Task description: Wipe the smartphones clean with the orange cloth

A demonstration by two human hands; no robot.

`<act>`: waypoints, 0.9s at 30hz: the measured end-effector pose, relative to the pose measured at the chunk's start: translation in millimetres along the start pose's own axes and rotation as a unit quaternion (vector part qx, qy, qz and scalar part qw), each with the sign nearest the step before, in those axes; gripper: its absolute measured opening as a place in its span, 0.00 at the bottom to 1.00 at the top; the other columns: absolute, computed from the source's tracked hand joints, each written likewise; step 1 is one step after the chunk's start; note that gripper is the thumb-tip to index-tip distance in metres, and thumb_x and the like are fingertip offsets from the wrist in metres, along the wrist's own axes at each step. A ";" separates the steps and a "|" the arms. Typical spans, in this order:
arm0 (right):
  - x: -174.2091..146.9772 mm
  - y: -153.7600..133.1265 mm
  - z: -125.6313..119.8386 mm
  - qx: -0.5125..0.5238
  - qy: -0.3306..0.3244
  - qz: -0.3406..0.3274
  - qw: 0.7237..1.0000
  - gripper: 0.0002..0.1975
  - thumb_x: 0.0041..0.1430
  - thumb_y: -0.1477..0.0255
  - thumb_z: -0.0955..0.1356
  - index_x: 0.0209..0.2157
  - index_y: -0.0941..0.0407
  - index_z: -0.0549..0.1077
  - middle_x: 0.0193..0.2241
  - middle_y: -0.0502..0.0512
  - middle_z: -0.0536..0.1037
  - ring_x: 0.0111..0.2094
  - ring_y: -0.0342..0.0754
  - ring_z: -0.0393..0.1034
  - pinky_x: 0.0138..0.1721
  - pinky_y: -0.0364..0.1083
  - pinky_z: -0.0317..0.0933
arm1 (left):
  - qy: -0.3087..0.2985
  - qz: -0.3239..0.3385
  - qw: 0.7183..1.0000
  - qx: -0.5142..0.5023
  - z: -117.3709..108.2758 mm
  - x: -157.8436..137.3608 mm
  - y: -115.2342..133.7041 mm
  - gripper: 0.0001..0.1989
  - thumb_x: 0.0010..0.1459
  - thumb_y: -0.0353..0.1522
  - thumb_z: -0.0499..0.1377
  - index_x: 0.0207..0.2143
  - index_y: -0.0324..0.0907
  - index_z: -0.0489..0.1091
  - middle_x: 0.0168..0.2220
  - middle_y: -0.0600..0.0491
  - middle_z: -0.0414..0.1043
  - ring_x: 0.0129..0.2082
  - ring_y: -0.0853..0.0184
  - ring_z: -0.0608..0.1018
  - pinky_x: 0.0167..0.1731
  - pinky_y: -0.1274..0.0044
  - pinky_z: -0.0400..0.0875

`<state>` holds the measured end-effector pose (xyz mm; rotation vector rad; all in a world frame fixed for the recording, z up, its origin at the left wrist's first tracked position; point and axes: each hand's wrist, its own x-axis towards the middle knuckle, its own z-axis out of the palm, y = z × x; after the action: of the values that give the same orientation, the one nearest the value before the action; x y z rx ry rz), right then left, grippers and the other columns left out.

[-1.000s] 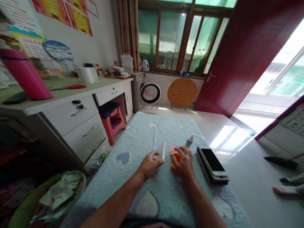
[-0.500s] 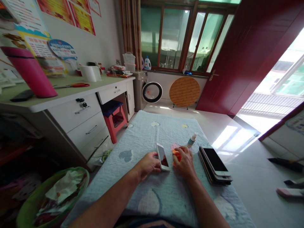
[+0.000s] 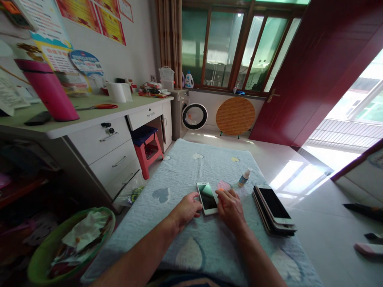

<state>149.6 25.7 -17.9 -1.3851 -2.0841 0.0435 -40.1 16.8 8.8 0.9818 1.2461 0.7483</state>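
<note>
A white smartphone [image 3: 207, 198] with a dark, shiny screen facing up is between my two hands, low over or on the quilted cloth. My left hand [image 3: 188, 209] grips its left edge, thumb near the top and fingers curled below. My right hand [image 3: 231, 207] is closed around an orange cloth [image 3: 221, 190], mostly hidden under the fingers, and its fingertips meet the phone's right edge. Beyond that hand stands a small spray bottle [image 3: 244, 178] with a white cap. To the right lies a stack of several phones [image 3: 273, 207], the top one white-framed with a black screen.
The light blue quilted cloth [image 3: 179, 171] with heart shapes covers the surface before me. A green waste basket [image 3: 110, 223] stands at lower left. Along the left is a desk [image 3: 98, 123] with a pink flask [image 3: 54, 91]. Behind are a red stool [image 3: 148, 153] and a round wooden tabletop [image 3: 235, 115].
The phone has turned from a steep tilt to lie flatter, its screen now facing me. My right hand has moved left with the orange cloth to the phone's edge.
</note>
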 end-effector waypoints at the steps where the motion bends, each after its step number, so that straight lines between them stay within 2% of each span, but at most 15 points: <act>1: -0.2 -2.7 0.3 -0.010 -0.011 0.003 1.000 0.15 0.55 0.79 0.63 0.42 0.52 0.75 0.33 0.54 0.78 0.39 0.52 0.65 0.42 0.49 0.54 | 0.000 0.001 1.000 -0.001 0.5 0.0 0.3 0.26 0.47 0.25 0.58 0.52 0.37 0.66 0.30 0.55 0.72 0.31 0.67 0.76 0.31 0.79 0.68; 6: -1.5 -7.8 4.4 -0.039 -0.034 0.024 0.998 0.10 0.56 0.78 0.64 0.33 0.52 0.75 0.30 0.54 0.78 0.37 0.52 0.64 0.39 0.48 0.51 | 0.019 0.015 1.000 0.002 -1.1 3.1 -3.5 0.29 0.49 0.25 0.58 0.56 0.39 0.63 0.36 0.52 0.75 0.34 0.66 0.78 0.34 0.79 0.70; 11: -2.3 -10.5 7.8 -0.025 -0.046 0.035 0.998 0.13 0.57 0.79 0.62 0.37 0.52 0.76 0.32 0.55 0.79 0.39 0.53 0.65 0.40 0.49 0.53 | 0.043 0.084 0.990 0.100 -1.6 7.1 -12.4 0.32 0.48 0.23 0.57 0.57 0.38 0.61 0.47 0.46 0.73 0.37 0.64 0.78 0.37 0.76 0.72; 14: -1.9 -13.5 11.3 0.001 -0.038 0.048 0.998 0.15 0.54 0.80 0.62 0.38 0.53 0.76 0.33 0.56 0.79 0.42 0.55 0.66 0.44 0.50 0.55 | 0.031 0.143 0.975 0.169 2.2 6.0 -15.9 0.34 0.47 0.23 0.58 0.59 0.38 0.58 0.49 0.45 0.72 0.39 0.62 0.79 0.39 0.75 0.73; 18: -3.1 -19.7 11.5 0.040 -0.021 0.083 0.995 0.16 0.51 0.81 0.62 0.37 0.54 0.76 0.32 0.56 0.78 0.41 0.54 0.68 0.47 0.50 0.58 | 0.077 0.207 0.933 0.283 6.6 1.8 -21.5 0.38 0.45 0.22 0.59 0.61 0.41 0.55 0.53 0.45 0.70 0.48 0.58 0.76 0.47 0.71 0.71; 21: -7.6 -26.9 5.2 0.064 -0.023 0.120 0.990 0.15 0.51 0.80 0.62 0.37 0.55 0.76 0.33 0.56 0.78 0.40 0.53 0.70 0.45 0.49 0.60 | 0.090 0.236 0.918 0.305 7.6 -1.2 -27.3 0.39 0.46 0.21 0.57 0.62 0.42 0.55 0.55 0.45 0.69 0.50 0.59 0.75 0.50 0.69 0.69; 25: -15.6 -35.0 -3.0 0.079 -0.043 0.167 0.982 0.14 0.53 0.78 0.62 0.38 0.55 0.76 0.35 0.56 0.79 0.40 0.52 0.71 0.44 0.47 0.61 | 0.076 0.247 0.914 0.312 7.7 -4.9 -33.8 0.36 0.49 0.22 0.56 0.61 0.42 0.56 0.52 0.47 0.72 0.46 0.61 0.77 0.49 0.68 0.70; 27: -18.7 -36.2 -3.8 0.076 -0.051 0.181 0.979 0.14 0.54 0.77 0.61 0.38 0.55 0.76 0.35 0.56 0.78 0.40 0.52 0.72 0.42 0.47 0.62 | 0.075 0.252 0.903 0.341 7.5 -6.4 -35.9 0.35 0.48 0.22 0.57 0.60 0.43 0.58 0.52 0.47 0.72 0.47 0.60 0.76 0.50 0.67 0.69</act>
<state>126.6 -7.4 -11.0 -1.6774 -1.8381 0.4240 -35.8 -5.2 -20.9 1.9032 1.4403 0.8028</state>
